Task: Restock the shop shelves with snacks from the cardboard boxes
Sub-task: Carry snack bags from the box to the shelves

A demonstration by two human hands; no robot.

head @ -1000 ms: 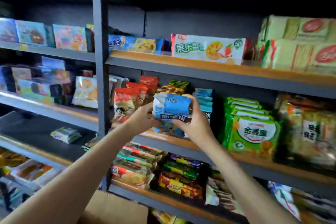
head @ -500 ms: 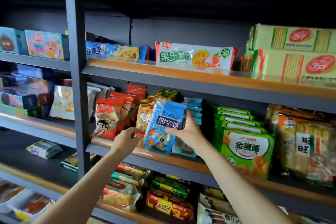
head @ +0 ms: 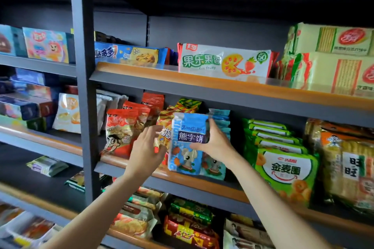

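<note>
1. Blue packet (head: 187, 143): one, upright at the front of the middle shelf (head: 202, 183); more behind, count unclear.
2. Right hand (head: 214, 143) grips it.
3. Left hand (head: 146, 147): fingers relaxed, beside the orange packet (head: 165, 127).

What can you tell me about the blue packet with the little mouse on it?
The blue snack packet looks like shiny plastic film, with a white top, a dark label with white Chinese characters and a cartoon mouse below. It stands upright at the middle shelf's front edge, ahead of matching packets. The right hand grips its side; the left hand is beside it.
</note>
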